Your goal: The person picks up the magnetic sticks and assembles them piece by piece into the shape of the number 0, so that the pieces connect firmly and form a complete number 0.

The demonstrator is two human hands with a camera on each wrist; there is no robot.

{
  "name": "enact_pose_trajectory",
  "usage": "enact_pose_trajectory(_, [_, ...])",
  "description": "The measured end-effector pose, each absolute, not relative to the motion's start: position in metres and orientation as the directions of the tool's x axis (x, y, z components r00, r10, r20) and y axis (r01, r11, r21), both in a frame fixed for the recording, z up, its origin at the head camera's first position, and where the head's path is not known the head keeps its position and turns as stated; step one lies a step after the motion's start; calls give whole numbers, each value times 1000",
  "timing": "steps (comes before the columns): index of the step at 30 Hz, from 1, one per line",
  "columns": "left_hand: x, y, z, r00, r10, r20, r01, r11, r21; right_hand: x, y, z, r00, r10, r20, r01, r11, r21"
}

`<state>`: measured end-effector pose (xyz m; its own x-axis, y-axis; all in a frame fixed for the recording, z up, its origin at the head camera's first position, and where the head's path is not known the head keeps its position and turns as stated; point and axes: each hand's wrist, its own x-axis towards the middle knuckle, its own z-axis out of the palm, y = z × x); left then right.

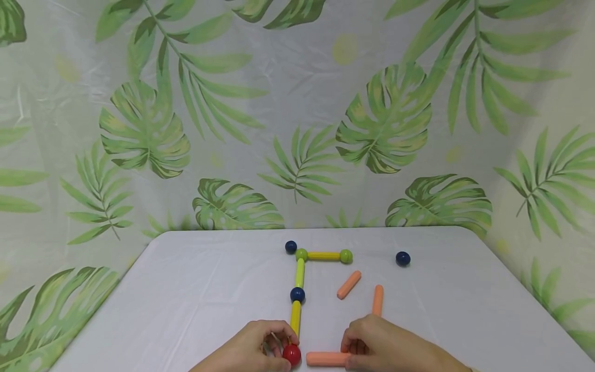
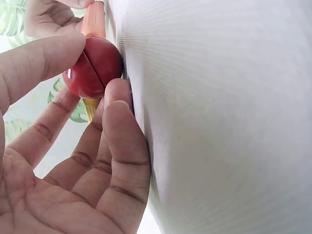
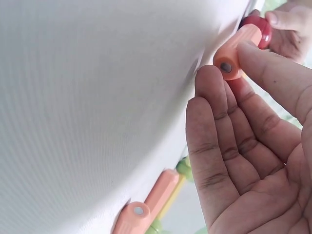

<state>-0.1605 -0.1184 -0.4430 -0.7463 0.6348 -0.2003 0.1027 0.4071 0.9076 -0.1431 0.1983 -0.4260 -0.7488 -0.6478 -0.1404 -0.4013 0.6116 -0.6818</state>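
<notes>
Between the thumb and fingers of my left hand (image 1: 260, 347) is a red ball (image 1: 292, 355), at the lower end of a yellow magnetic rod (image 1: 295, 318). My right hand (image 1: 388, 345) pinches an orange magnetic rod (image 1: 327, 359) lying crosswise. In the head view a narrow gap separates that rod from the red ball. The right wrist view shows a grey magnet disc (image 3: 225, 67) in the rod's near end. Up from the yellow rod run a navy ball (image 1: 297, 295), a lime rod (image 1: 300, 274) and a green ball (image 1: 301, 254).
Another yellow rod (image 1: 324, 256) joins the corner to a second green ball (image 1: 346, 256). Loose navy balls lie at the back left (image 1: 291, 247) and back right (image 1: 403, 259). Two orange rods, one short (image 1: 349, 284) and one longer (image 1: 378, 300), lie near my right hand on the white table (image 1: 186, 289).
</notes>
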Motion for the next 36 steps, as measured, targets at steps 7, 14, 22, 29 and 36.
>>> enact_pose_trajectory(7, [-160,-118,-442,-745,634,-208,94,409,908,-138,198,-427,-747,-651,-131,-413,611,-676])
enact_pose_trajectory(14, [-160,-118,-441,-744,636,-206,96,406,909,-136,196,-426,-749,-646,-147,-382,603,-701])
enact_pose_trajectory(22, [-161,-118,-442,-742,641,-197,108,404,908,-136,195,-427,-744,-655,-129,-396,588,-705])
enact_pose_trajectory(29, [-160,-118,-442,-743,641,-193,113,404,908,-134,195,-426,-742,-658,-128,-371,563,-739])
enact_pose_trajectory(36, [-161,-118,-443,-743,639,-199,103,403,909,-135,194,-426,-735,-669,-113,-397,560,-727])
